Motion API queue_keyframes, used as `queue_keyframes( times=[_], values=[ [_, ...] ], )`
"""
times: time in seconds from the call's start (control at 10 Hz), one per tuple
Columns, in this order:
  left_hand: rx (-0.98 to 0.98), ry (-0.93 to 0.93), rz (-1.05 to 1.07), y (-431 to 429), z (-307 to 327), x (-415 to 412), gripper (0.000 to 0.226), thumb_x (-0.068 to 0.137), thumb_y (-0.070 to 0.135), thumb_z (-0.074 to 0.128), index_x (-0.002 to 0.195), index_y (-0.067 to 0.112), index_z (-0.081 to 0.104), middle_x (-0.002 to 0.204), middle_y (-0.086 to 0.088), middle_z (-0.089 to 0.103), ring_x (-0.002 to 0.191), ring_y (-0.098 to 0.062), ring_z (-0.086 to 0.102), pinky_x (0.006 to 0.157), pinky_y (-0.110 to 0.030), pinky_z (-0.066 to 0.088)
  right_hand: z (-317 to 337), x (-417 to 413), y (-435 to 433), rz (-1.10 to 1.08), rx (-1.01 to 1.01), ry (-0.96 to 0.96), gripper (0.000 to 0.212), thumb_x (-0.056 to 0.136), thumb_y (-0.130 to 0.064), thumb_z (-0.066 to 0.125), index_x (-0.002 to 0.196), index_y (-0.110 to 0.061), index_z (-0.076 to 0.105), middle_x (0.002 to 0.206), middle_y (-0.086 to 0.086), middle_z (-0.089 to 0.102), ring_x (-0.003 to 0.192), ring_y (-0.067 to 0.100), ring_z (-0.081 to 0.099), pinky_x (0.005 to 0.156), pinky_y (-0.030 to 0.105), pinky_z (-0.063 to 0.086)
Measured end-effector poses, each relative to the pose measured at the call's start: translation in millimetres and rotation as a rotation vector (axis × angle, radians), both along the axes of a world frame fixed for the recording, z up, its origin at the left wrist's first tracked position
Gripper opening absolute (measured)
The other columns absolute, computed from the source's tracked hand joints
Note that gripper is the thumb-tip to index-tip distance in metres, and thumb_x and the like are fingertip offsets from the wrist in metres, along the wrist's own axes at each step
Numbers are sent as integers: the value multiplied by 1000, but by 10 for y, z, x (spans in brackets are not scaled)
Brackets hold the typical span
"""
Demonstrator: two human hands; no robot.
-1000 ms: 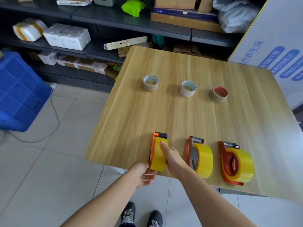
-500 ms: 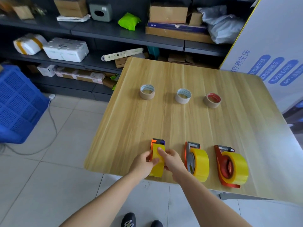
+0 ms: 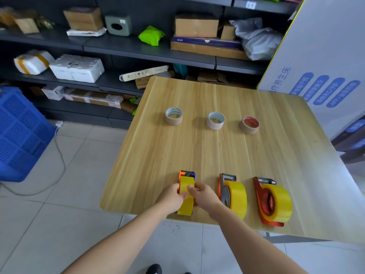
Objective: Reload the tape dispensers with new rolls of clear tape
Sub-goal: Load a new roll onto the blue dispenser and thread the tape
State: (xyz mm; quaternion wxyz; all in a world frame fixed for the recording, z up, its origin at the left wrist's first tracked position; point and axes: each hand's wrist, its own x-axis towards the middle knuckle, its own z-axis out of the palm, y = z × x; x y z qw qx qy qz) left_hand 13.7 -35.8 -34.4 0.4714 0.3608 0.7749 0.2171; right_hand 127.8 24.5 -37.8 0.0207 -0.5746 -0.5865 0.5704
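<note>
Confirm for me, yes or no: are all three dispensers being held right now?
No. Both hands grip only the leftmost dispenser; the other two sit untouched on the table.

Three tape dispensers stand in a row along the near edge of the surface (image 3: 150,155): the left dispenser (image 3: 186,192), the middle dispenser (image 3: 233,194) and the right dispenser (image 3: 273,201). The left hand (image 3: 171,198) and right hand (image 3: 204,196) flank the left dispenser, touching it. Farther back lies a second row: left core (image 3: 173,116), middle core (image 3: 215,120), right core (image 3: 249,124). Shelves (image 3: 128,48) stand behind the surface.
</note>
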Motion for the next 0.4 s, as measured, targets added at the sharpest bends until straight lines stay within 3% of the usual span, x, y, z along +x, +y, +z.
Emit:
queue_keyframes(
  times=[0.1, 0.2, 0.3, 0.4],
  values=[
    [-43, 16, -51, 16, 48, -4, 22, 97, 34, 50, 111, 23, 61, 106, 0, 66, 95, -20, 62, 71, -27, 45, 144, 21, -17, 88, 128, -106, 53, 99, -41, 48, 143, -12, 40, 132, 9, 58, 104, 20, 58, 92, 33, 50],
    [-69, 141, -138, 27, 149, -43, 21, 95, 36, 52, 78, 24, 55, 77, 4, 57, 68, -13, 53, 55, -24, 36, 255, 65, 16, 190, 208, -194, 53, 98, -41, 50, 142, -12, 41, 132, 9, 59, 115, 23, 57, 89, 31, 47],
    [-75, 326, -218, 68, 266, -122, 38, 93, 37, 55, 62, 19, 43, 63, 4, 44, 63, -20, 46, 54, -27, 30, 342, 98, 115, 273, 253, -258, 58, 95, -44, 53, 143, -14, 40, 137, 8, 58, 120, 24, 56, 88, 30, 46],
    [-56, 423, -294, 128, 441, -179, 28, 92, 36, 55, 72, 16, 58, 75, 0, 56, 77, -25, 56, 64, -29, 40, 450, 138, 204, 346, 327, -323, 56, 94, -45, 53, 141, -17, 42, 136, 7, 58, 121, 25, 56, 92, 32, 47]
  ],
)
